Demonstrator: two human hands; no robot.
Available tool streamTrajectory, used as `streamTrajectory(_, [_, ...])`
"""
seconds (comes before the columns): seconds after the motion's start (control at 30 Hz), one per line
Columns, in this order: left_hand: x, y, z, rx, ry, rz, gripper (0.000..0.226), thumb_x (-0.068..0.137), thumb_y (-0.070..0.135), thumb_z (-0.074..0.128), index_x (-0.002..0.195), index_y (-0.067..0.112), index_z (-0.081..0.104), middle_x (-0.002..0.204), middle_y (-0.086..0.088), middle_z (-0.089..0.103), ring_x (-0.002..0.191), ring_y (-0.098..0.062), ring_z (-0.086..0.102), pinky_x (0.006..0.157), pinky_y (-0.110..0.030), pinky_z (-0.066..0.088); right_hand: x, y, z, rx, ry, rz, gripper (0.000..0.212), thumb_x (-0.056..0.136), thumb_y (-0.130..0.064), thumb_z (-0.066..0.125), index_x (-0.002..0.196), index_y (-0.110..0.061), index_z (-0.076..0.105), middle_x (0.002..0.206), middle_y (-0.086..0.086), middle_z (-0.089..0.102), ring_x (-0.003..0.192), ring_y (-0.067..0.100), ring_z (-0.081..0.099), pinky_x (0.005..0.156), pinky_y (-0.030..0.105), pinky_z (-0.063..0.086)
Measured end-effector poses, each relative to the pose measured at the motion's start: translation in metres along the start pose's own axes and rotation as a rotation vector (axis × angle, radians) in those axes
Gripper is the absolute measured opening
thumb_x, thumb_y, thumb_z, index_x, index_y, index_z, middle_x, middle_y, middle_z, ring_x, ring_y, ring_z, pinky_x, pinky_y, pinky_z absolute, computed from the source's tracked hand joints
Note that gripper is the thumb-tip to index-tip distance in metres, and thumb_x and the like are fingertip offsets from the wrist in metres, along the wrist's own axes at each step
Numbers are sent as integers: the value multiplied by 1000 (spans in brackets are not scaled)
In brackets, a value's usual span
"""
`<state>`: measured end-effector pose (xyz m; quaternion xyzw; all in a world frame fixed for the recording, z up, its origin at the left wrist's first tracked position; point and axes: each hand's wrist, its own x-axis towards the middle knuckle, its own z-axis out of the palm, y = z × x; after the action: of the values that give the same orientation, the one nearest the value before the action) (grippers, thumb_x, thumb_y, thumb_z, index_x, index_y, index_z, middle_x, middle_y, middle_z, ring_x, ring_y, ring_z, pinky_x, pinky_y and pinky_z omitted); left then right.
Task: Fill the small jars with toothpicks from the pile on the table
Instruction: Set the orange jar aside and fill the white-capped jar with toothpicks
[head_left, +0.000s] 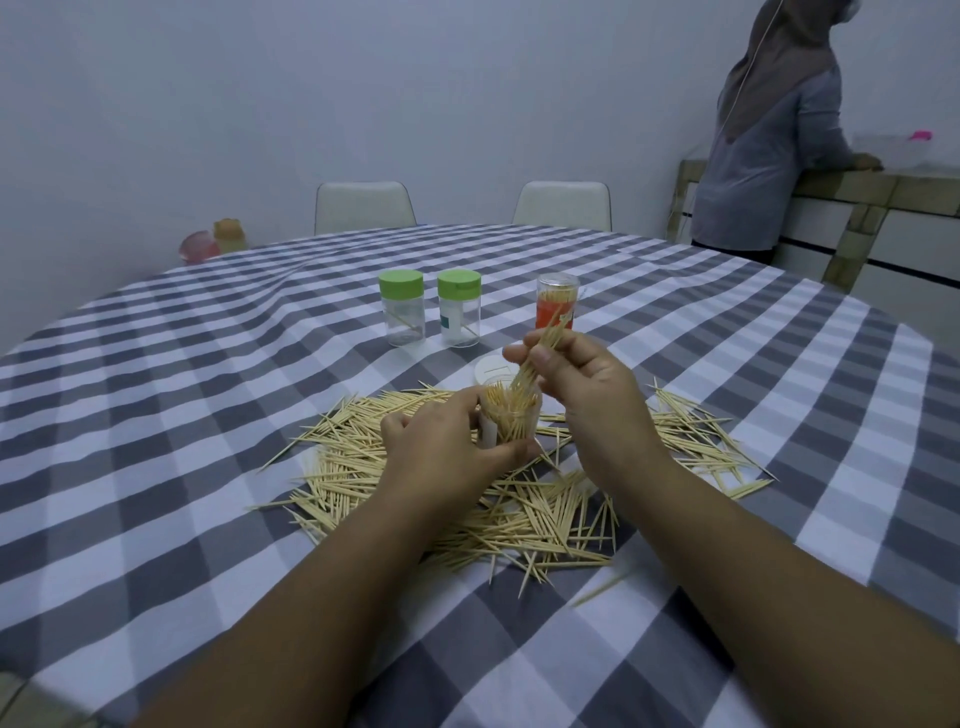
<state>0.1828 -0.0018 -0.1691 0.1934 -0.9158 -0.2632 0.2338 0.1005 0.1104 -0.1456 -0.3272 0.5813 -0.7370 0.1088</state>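
Over the pile (519, 499), left fingers (511, 448) grip one of four jars (511, 415) (right fingers (540, 357) pinch toothpicks (535, 358)).

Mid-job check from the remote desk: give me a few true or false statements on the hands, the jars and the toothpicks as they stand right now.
1. The left hand holds the open jar. True.
2. The right hand is empty. False: it pinches a bundle of toothpicks over that jar.
3. Both green-lidded jars are packed full. False: each is nearly empty.
4. The pile lies on the checked cloth. True.
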Motion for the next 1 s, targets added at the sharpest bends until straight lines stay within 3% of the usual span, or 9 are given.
streamTrajectory(0.1, [1, -1, 0, 13, 5, 4, 39, 72, 67, 64, 97, 40, 54, 94, 18, 64, 105, -6, 52, 78, -34, 16, -1, 1, 2, -83, -23, 54, 16, 96, -12, 50, 97, -17, 65, 95, -7, 70, 87, 4, 64, 70, 19, 54])
streamTrajectory(0.23, [0, -2, 1, 10, 8, 11, 38, 72, 67, 64, 97, 40, 55, 94, 19, 63, 105, -6, 52, 78, -34, 16, -2, 3, 3, -136, -31, 111, 17, 96, -17, 52, 101, -23, 66, 98, -3, 67, 88, 6, 63, 70, 20, 54])
streamTrajectory(0.4, [1, -2, 1, 30, 11, 13, 39, 73, 68, 62, 100, 40, 55, 96, 19, 63, 107, -7, 52, 78, -35, 16, -2, 3, 3, -143, -40, 120, 27, 98, -21, 48, 123, -22, 58, 119, -5, 64, 105, 3, 58, 81, 18, 49])
streamTrajectory(0.5, [1, -3, 2, 23, 14, 18, 39, 73, 66, 63, 99, 38, 55, 94, 19, 64, 106, -7, 52, 77, -35, 16, -2, 4, 4, -181, -34, 60, 27, 99, -23, 45, 124, -30, 52, 119, -6, 64, 106, 4, 58, 89, 24, 50])
streamTrajectory(0.63, [2, -3, 3, 16, 12, 15, 39, 73, 66, 62, 99, 38, 56, 93, 19, 65, 106, -6, 53, 78, -34, 15, -4, 8, 4, -342, -65, -85, 30, 100, -23, 43, 122, -43, 43, 113, -11, 64, 104, -4, 57, 84, 12, 46])
streamTrajectory(0.7, [2, -3, 2, 18, 14, 17, 39, 73, 66, 62, 97, 37, 56, 92, 18, 65, 105, -5, 53, 79, -35, 16, -6, 9, 4, -380, -80, -126, 31, 100, -22, 43, 121, -44, 47, 116, -10, 63, 110, -1, 55, 93, 22, 47])
streamTrajectory(0.8, [2, -4, 2, 11, 12, 16, 35, 75, 62, 60, 100, 37, 55, 92, 18, 65, 104, -4, 54, 79, -34, 16, -9, 8, 6, -520, -148, -173, 35, 100, -24, 42, 134, -28, 50, 133, -6, 56, 124, 3, 47, 106, 29, 38])
streamTrajectory(0.9, [2, -4, 3, 22, 30, 20, 32, 80, 53, 56, 109, 40, 52, 98, 17, 64, 107, -4, 55, 79, -33, 14, -9, 8, 7, -752, -228, -187, 41, 101, -29, 40, 141, -22, 42, 144, -4, 46, 136, 8, 33, 114, 39, 26])
streamTrajectory(1.0, [2, -3, 2, 15, 23, 18, 35, 79, 53, 57, 112, 41, 52, 98, 17, 64, 108, -4, 54, 80, -33, 15, -7, 4, 5, -802, -247, -148, 42, 100, -30, 40, 141, -20, 43, 147, -6, 41, 140, 7, 23, 116, 41, 18])
